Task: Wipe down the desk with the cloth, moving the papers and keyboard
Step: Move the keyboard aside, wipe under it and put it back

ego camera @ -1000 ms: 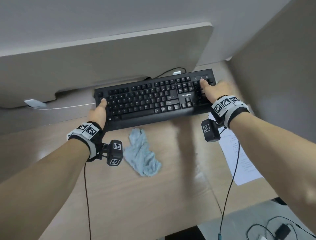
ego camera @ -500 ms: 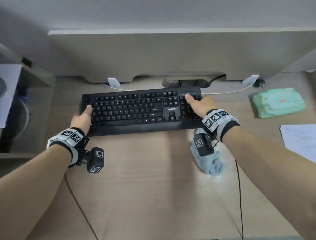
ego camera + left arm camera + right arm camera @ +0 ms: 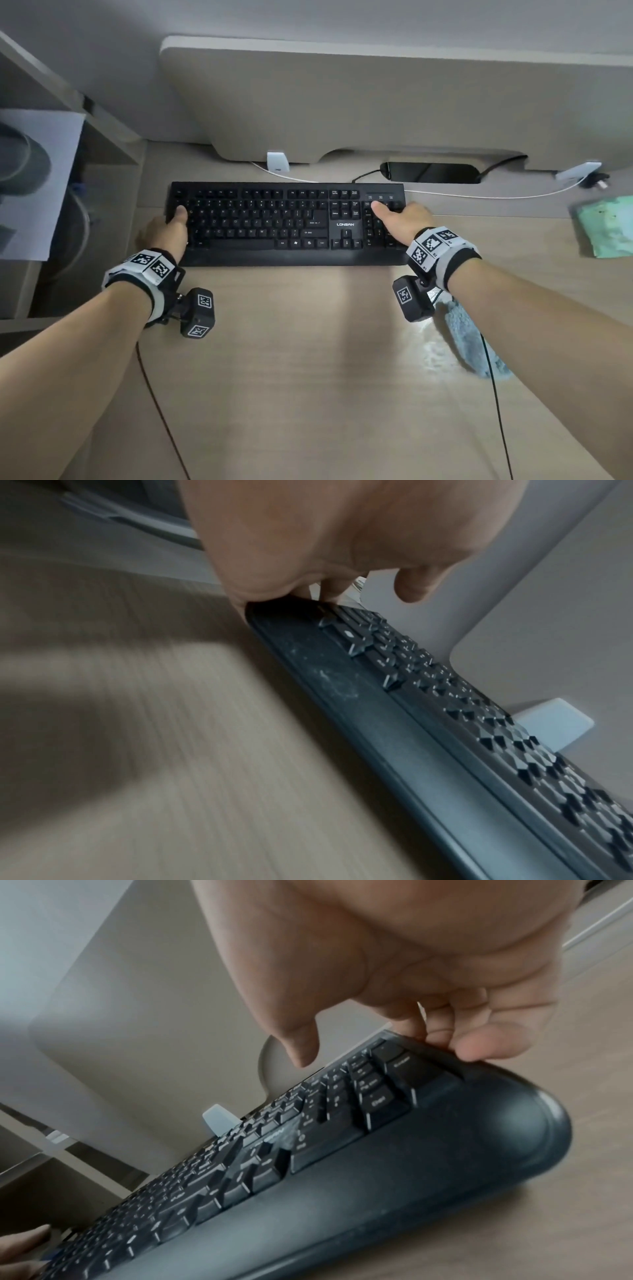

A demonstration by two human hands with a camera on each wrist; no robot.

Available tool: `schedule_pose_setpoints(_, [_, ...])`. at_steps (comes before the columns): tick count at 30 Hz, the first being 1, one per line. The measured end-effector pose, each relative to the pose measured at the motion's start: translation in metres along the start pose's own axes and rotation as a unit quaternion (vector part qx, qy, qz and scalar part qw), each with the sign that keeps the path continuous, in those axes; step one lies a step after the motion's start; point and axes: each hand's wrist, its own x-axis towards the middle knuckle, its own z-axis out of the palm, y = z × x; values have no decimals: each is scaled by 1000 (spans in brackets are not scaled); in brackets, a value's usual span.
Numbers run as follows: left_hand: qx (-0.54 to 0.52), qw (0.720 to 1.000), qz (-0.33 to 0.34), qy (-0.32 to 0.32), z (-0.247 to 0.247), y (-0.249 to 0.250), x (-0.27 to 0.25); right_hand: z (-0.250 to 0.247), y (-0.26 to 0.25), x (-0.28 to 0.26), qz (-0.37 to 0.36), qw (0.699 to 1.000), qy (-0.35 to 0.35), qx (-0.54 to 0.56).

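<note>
On the wooden desk, just in front of the grey back panel, the black keyboard is lying flat, and you are gripping it at both ends. Your left hand is clasping the left end, thumb lying on top of the keys while the fingers are curling down around the edge. Your right hand is holding the right end by the number pad, thumb stretched over the keys and the fingertips wrapping over the outer side. Near your right forearm, the light blue cloth is lying crumpled on the desk, apart from the keyboard and partly hidden by the arm. Off to your far right a green packet is sitting near the desk's edge. A white cable is running along the desk behind the keyboard, and a sheet of white paper is showing at your far left, beside the desk.
</note>
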Motion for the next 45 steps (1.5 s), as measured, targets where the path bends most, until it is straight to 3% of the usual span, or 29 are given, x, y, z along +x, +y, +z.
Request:
schedule_pose_setpoints(8, [81, 996, -6, 32, 7, -1, 10, 9, -4, 0, -2, 999, 28, -22])
schedule_pose_setpoints(12, [62, 997, -20, 29, 9, 4, 1, 5, 3, -7, -12, 999, 32, -3])
schedule_pose_setpoints(17, [36, 999, 15, 28, 15, -4, -15, -10, 32, -32, -59, 997, 47, -36])
schedule_pose_setpoints(24, [50, 996, 70, 11, 40, -8, -93, -38, 115, -65, -40, 988, 68, -135])
schedule_pose_setpoints(29, [9, 996, 78, -29, 54, -36, -156, -26, 155, -79, -18, 968, -11, -250])
schedule_pose_setpoints(32, [-45, 995, 68, -55, 62, -68, -183, -14, 162, -85, -45, 950, -3, -310])
schedule_pose_setpoints(37, [-87, 995, 42, -38, 55, -114, -236, -15, 138, -104, -130, 955, -21, -265])
schedule_pose_setpoints(45, [-140, 989, -18, 31, -7, -208, -270, 46, -2, -200, -279, 943, -127, -130])
